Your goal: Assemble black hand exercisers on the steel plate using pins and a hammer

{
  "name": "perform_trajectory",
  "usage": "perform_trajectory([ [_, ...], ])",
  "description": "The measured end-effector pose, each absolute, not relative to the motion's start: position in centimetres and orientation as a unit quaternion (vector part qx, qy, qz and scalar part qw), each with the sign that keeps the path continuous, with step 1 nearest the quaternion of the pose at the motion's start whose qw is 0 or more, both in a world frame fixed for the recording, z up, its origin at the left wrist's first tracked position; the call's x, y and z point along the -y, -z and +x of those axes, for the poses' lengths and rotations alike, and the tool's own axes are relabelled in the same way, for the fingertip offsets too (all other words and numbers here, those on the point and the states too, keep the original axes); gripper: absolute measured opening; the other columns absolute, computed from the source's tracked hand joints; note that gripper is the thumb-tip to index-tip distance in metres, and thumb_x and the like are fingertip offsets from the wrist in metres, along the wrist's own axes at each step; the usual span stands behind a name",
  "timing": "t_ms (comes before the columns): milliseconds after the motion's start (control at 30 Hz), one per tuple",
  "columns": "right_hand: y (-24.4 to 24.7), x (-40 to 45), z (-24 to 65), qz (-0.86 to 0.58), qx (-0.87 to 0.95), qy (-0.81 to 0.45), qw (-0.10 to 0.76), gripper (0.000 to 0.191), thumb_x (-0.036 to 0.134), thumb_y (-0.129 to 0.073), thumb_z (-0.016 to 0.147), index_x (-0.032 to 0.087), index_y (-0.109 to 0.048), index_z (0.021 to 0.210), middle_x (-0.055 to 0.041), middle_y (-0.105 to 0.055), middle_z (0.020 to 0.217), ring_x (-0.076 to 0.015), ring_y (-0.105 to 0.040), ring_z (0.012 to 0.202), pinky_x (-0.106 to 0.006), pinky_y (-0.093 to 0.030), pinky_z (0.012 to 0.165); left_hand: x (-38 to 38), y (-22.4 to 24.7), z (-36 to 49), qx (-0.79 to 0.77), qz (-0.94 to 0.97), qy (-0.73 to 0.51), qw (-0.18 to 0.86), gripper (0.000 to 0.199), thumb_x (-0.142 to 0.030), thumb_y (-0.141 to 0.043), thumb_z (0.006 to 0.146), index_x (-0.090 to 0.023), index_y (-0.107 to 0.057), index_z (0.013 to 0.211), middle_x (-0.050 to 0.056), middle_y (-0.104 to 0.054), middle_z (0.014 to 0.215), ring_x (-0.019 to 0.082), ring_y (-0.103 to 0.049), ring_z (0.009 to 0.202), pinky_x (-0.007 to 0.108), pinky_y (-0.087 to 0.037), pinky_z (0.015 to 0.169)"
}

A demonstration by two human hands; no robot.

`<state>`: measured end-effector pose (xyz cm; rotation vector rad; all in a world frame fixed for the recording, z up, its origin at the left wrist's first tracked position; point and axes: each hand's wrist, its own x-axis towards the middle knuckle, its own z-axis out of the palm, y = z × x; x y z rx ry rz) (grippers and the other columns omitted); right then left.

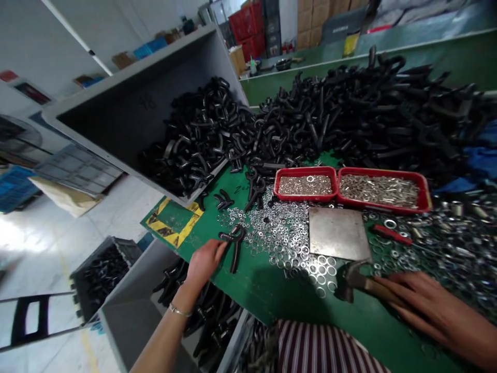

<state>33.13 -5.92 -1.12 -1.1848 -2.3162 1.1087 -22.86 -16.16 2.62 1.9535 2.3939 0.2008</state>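
The left hand (204,263) sits at the near edge of the green bench (267,295), its fingers (222,246) closed narrowly on a black shackle (235,249), a matte U of bent metal standing up from the surface. A thin silver bracelet (180,311) circles the left wrist. The right hand (430,306) lies across the bench with its fingers (392,282) stretched along and wrapped around the wooden handle of a hammer (359,280), whose dark steel head sits just beside a corner of a flat, scuffed steel plate (337,233).

Around the plate, bright steel washers (285,243) spread in a loose, glinting drift, and more mixed metal hardware (458,243) crowds the right side. Two red plastic trays (305,184) (384,189) with rounded rims sit side by side beyond the plate, packed with fine silver fittings. Behind them rises a tangled heap of black shackles (349,114), curved and knobbly, spilling into a deep grey bin (135,116). A second grey bin (135,321) below the bench edge holds more black pieces. A striped shirt (322,352) shows at the bottom of the view, and yellow-and-black hazard tape (173,223) marks the bench's far corner.
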Motion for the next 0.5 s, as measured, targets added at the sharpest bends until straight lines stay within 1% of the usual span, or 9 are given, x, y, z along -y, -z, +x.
perform_trajectory([
  [67, -0.4, 5.7, 31.3, -0.370, 0.860, -0.341, 0.084, 0.047, 0.041, -0.062, 0.090, 0.046, -0.061, 0.136, -0.0140, -0.069, 0.117, -0.0356, -0.065, 0.102, -0.054, -0.052, 0.090, 13.7, -3.3, -24.4, -0.762, 0.642, -0.086, -0.003, 0.030, -0.039, -0.043, 0.098, -0.022, -0.065, 0.108, 0.008, -0.072, 0.104, 0.027, -0.071, 0.089, 0.040, -0.056, 0.081],
  [133, -1.8, 5.9, 29.8, -0.357, 0.880, -0.309, 0.058, 0.045, 0.040, -0.053, 0.097, 0.037, -0.058, 0.141, -0.0140, -0.068, 0.115, -0.0320, -0.063, 0.101, -0.054, -0.050, 0.093, 10.1, -3.6, -26.7, -0.735, 0.670, -0.096, -0.044, 0.033, -0.036, -0.043, 0.095, -0.021, -0.065, 0.115, 0.010, -0.071, 0.111, 0.028, -0.069, 0.097, 0.043, -0.054, 0.089],
  [167, -2.4, 6.0, 29.4, -0.353, 0.885, -0.298, 0.061, 0.045, 0.042, -0.052, 0.097, 0.033, -0.059, 0.141, -0.0137, -0.067, 0.115, -0.0309, -0.062, 0.100, -0.053, -0.050, 0.091, 8.0, -3.5, -28.1, -0.718, 0.689, -0.086, -0.054, 0.036, -0.034, -0.043, 0.093, -0.024, -0.063, 0.121, 0.009, -0.070, 0.118, 0.027, -0.068, 0.103, 0.044, -0.053, 0.093],
  [233, -3.3, 6.1, 29.6, -0.372, 0.881, -0.282, 0.080, 0.043, 0.040, -0.048, 0.100, 0.029, -0.058, 0.140, -0.0126, -0.066, 0.119, -0.0286, -0.060, 0.106, -0.050, -0.048, 0.096, 3.6, -2.6, -31.1, -0.675, 0.735, -0.052, -0.045, 0.040, -0.033, -0.039, 0.091, -0.031, -0.057, 0.127, 0.001, -0.064, 0.132, 0.026, -0.063, 0.115, 0.049, -0.049, 0.101],
  [300, -3.8, 5.8, 31.5, -0.434, 0.859, -0.246, 0.114, 0.039, 0.037, -0.046, 0.102, 0.029, -0.059, 0.138, -0.0112, -0.064, 0.124, -0.0266, -0.057, 0.114, -0.045, -0.045, 0.103, 0.0, -1.1, -33.9, -0.622, 0.781, -0.050, -0.008, 0.036, -0.038, -0.040, 0.090, -0.034, -0.058, 0.121, -0.003, -0.067, 0.127, 0.025, -0.063, 0.116, 0.049, -0.047, 0.104],
  [367, -4.3, 4.7, 35.0, -0.528, 0.814, -0.185, 0.156, 0.035, 0.036, -0.045, 0.102, 0.027, -0.062, 0.131, -0.0114, -0.064, 0.122, -0.0265, -0.056, 0.116, -0.043, -0.043, 0.105, -2.4, 0.4, -36.1, -0.607, 0.794, -0.040, 0.009, 0.032, -0.041, -0.040, 0.088, -0.034, -0.058, 0.114, -0.004, -0.070, 0.115, 0.026, -0.064, 0.109, 0.052, -0.049, 0.101],
  [400, -4.4, 3.9, 37.2, -0.579, 0.782, -0.148, 0.177, 0.033, 0.037, -0.046, 0.100, 0.025, -0.065, 0.125, -0.0121, -0.066, 0.119, -0.0273, -0.057, 0.113, -0.044, -0.044, 0.103, -3.1, 1.0, -36.7, -0.612, 0.789, -0.042, 0.010, 0.031, -0.043, -0.040, 0.087, -0.033, -0.058, 0.111, -0.002, -0.070, 0.110, 0.027, -0.065, 0.104, 0.053, -0.051, 0.098],
  [467, -4.7, 1.7, 41.9, -0.648, 0.728, -0.096, 0.201, 0.031, 0.035, -0.047, 0.098, 0.018, -0.069, 0.111, -0.0160, -0.067, 0.105, -0.0304, -0.060, 0.100, -0.048, -0.046, 0.093, -3.6, 1.5, -36.9, -0.634, 0.771, -0.054, 0.006, 0.034, -0.049, -0.039, 0.087, -0.029, -0.060, 0.106, 0.002, -0.069, 0.101, 0.029, -0.065, 0.094, 0.054, -0.053, 0.090],
  [500, -4.8, 0.5, 43.9, -0.681, 0.698, -0.080, 0.205, 0.026, 0.033, -0.051, 0.095, 0.018, -0.071, 0.101, -0.0147, -0.068, 0.098, -0.0292, -0.061, 0.093, -0.047, -0.046, 0.089, -3.6, 1.4, -36.5, -0.645, 0.762, -0.061, 0.009, 0.036, -0.052, -0.038, 0.087, -0.029, -0.060, 0.103, 0.003, -0.067, 0.098, 0.029, -0.064, 0.090, 0.054, -0.054, 0.088],
])
